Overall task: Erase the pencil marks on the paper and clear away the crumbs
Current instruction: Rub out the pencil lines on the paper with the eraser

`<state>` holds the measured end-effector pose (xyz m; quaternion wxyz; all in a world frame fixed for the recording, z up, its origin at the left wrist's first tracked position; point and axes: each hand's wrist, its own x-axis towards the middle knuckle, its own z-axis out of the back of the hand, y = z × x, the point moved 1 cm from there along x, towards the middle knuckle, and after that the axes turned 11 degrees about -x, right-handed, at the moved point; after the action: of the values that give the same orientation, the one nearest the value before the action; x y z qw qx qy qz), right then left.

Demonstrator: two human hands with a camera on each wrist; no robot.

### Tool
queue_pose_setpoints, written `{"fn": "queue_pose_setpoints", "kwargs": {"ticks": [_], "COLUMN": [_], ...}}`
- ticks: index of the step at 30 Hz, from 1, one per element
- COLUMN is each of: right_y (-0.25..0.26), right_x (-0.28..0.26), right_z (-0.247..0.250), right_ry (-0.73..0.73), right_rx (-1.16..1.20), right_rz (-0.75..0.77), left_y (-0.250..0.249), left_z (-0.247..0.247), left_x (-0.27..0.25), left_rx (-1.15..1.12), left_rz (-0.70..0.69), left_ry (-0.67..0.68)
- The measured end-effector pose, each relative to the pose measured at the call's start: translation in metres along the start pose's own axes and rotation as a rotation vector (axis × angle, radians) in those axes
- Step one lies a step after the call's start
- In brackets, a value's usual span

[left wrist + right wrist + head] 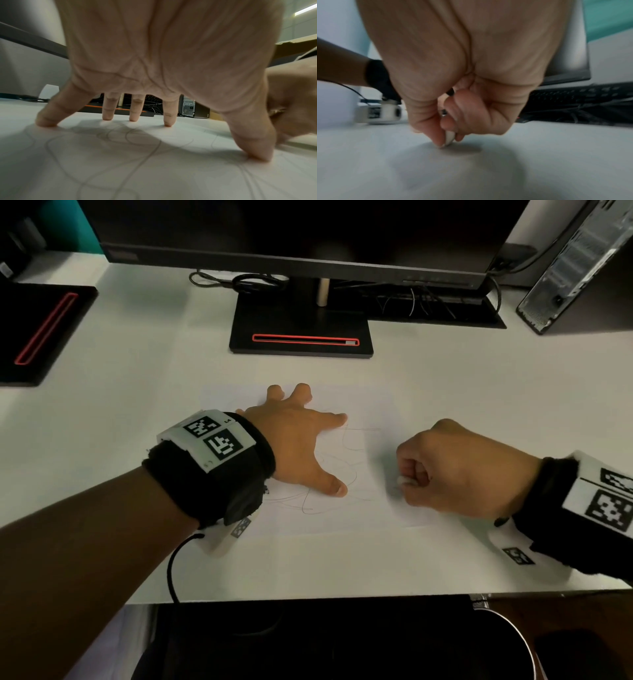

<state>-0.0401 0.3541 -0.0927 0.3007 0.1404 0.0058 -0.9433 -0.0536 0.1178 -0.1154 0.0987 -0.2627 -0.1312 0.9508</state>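
Observation:
A white sheet of paper (329, 518) lies flat on the desk, covered with thin looping pencil marks (346, 470). My left hand (301, 440) is spread on the sheet, its straight fingertips (167, 123) and thumb pressing the paper (120, 169) down over the pencil marks (145, 152). At the sheet's right side my right hand (445, 470) is curled and pinches a small white eraser (404, 481) between thumb and fingers. In the right wrist view the eraser (449, 136) tip touches the paper (488, 169) under my right hand (453, 128). No crumbs show clearly.
A monitor stand (301, 333) with a red-trimmed slot sits behind the paper, with cables (246, 282) and a keyboard (583, 94) near it. A black base (37, 333) lies far left, a computer tower (579, 265) far right. The desk's front edge (308, 599) is close.

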Motion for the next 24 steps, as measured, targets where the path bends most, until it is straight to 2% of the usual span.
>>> {"fn": "queue_pose_setpoints", "kwargs": {"ticks": [3,6,7,8,10,12,13,14,15,16,18,19,20,21,22,24], "right_y": [0.005,-0.018,-0.024,-0.026,-0.011,0.014,0.025,0.031,0.027,0.018,-0.005,-0.011,-0.013,-0.010,-0.002,0.018], "right_x": [-0.001,0.002,0.002,0.001,-0.006,-0.014,-0.017,-0.018,-0.017,-0.013,-0.005,-0.006,-0.008,-0.011,-0.015,-0.024], "right_z": [-0.002,0.005,0.008,0.008,0.001,-0.015,-0.024,-0.030,-0.034,-0.035,-0.028,-0.024,-0.023,-0.024,-0.029,-0.036], "right_ry": [0.030,-0.071,-0.113,-0.145,-0.113,0.110,0.240,0.308,0.291,0.182,-0.171,-0.327,-0.391,-0.338,-0.189,0.210], "right_rx": [0.004,-0.018,0.063,0.247,0.932,1.594,1.744,1.817,1.870,1.925,2.054,2.095,2.117,2.126,2.099,1.929], "right_rz": [0.016,-0.129,-0.194,-0.258,-0.348,-0.365,-0.321,-0.279,-0.286,-0.358,-0.557,-0.607,-0.591,-0.515,-0.409,-0.238], "left_y": [0.000,0.001,0.001,0.001,0.001,0.001,0.001,0.000,-0.001,-0.002,-0.004,-0.006,-0.008,-0.009,-0.011,-0.015], "left_z": [0.000,-0.002,-0.002,-0.001,-0.001,-0.002,-0.002,-0.003,-0.004,-0.004,-0.004,-0.005,-0.007,-0.008,-0.010,-0.012], "left_x": [0.001,0.000,0.000,0.000,0.000,0.000,0.000,-0.001,-0.002,-0.004,-0.008,-0.010,-0.011,-0.013,-0.014,-0.016], "left_rx": [-0.008,-0.019,-0.021,-0.022,-0.024,-0.022,-0.019,-0.018,-0.016,-0.015,-0.015,-0.013,-0.009,-0.004,0.002,0.018], "left_rz": [-0.001,-0.002,0.000,0.001,0.000,-0.004,-0.004,-0.002,-0.002,-0.002,-0.002,-0.005,-0.011,-0.016,-0.019,-0.022], "left_ry": [0.001,0.003,0.004,0.004,0.005,0.003,0.001,0.002,0.006,0.009,0.019,0.026,0.031,0.033,0.036,0.036]}}
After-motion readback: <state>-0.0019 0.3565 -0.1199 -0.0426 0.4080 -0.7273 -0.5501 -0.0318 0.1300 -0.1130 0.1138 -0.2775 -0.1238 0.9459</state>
